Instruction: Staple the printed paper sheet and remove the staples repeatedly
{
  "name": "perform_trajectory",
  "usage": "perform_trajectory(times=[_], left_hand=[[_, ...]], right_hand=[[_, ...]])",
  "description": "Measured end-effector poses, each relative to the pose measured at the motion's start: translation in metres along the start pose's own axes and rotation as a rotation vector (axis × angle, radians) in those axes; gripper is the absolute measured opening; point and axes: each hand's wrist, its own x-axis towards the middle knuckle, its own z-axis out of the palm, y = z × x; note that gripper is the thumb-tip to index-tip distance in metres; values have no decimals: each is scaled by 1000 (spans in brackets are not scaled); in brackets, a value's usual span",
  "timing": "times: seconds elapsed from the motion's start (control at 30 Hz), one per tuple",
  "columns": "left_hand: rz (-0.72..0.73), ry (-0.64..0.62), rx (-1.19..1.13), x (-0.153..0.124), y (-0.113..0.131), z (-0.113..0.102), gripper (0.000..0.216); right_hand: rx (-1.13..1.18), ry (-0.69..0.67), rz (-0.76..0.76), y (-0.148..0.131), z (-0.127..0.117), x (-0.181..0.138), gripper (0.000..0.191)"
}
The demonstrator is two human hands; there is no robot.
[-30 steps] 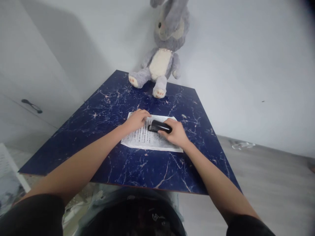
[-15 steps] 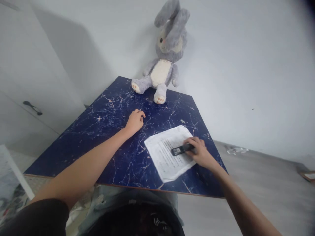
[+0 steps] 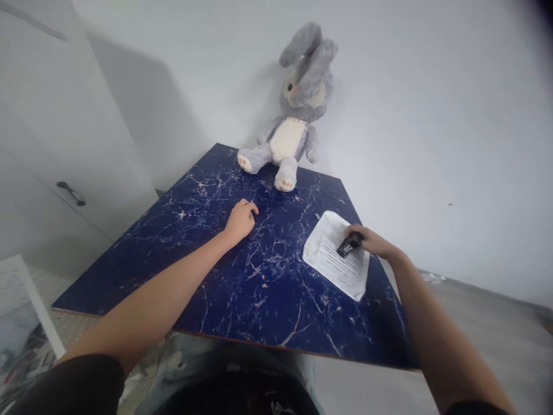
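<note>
My right hand [image 3: 362, 237] is closed around a black stapler [image 3: 349, 245], held over a printed white sheet of paper [image 3: 332, 265] on the right side of the table. The sheet lies at a slant, with lines of text facing up. Whether the stapler's jaws grip the paper cannot be made out. My left hand [image 3: 242, 219] rests on the tabletop left of the sheet, fingers loosely bent and a little apart, with nothing visible in it.
A grey plush rabbit [image 3: 288, 138] sits at the back of the dark blue marbled table [image 3: 259, 305], against the white wall. A cabinet door with a dark handle [image 3: 71, 193] stands on the left. Grey floor [image 3: 484, 323] shows beyond the table's right edge.
The sheet has slid right and away from me and has turned, and my right hand with the stapler has moved the same way. My left hand stays at the same spot.
</note>
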Motion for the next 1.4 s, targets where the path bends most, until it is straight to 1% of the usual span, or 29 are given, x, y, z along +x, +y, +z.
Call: perform_trajectory(times=[0.1, 0.17, 0.23, 0.33, 0.43, 0.5, 0.57, 0.67, 0.77, 0.87, 0.93, 1.03, 1.1, 1.17, 1.27, 1.33, 1.4], left_hand=[[72, 123, -62, -1, 8, -4, 36], [115, 189, -88, -2, 13, -8, 35], [130, 233, -117, -2, 17, -12, 35], [108, 290, -159, -1, 17, -16, 33], [70, 337, -152, 0, 15, -19, 33], [30, 331, -120, 0, 15, -22, 34], [-15, 306, -80, 0, 17, -25, 34], [-45, 285, -44, -2, 21, -28, 34], [-37, 275, -11, -2, 20, -27, 33], [-1, 185, 70, 1, 8, -24, 32], [-16, 103, 140, 7, -2, -20, 30], [-39, -49, 289, 27, -14, -10, 29], [24, -156, 366, 46, -17, 0, 29], [108, -230, 386, 67, -18, 13, 32], [191, -332, 389, 94, -19, 31, 44], [226, -424, 389, 105, -22, 38, 51], [269, -514, 393, 112, -25, 40, 55]], right_hand=[[74, -173, -274, -9, -4, 39, 22], [64, -291, -369, -23, 1, 69, 16], [39, -378, -449, -44, 12, 99, 15], [37, -425, -583, -80, 34, 141, 20], [66, -431, -682, -117, 59, 171, 27], [91, -408, -712, -139, 74, 181, 32], [106, -379, -722, -157, 88, 179, 36], [107, -308, -697, -169, 103, 151, 40], [96, -198, -613, -158, 103, 108, 42], [67, -111, -473, -126, 85, 73, 38], [59, -58, -379, -101, 73, 60, 36], [122, 52, -322, -71, 66, 56, 36], [188, 153, -323, -60, 70, 57, 40], [220, 209, -346, -57, 77, 59, 43], [187, 196, -391, -59, 81, 60, 40], [166, 200, -404, -60, 81, 60, 38], [159, 221, -412, -61, 81, 60, 38]])
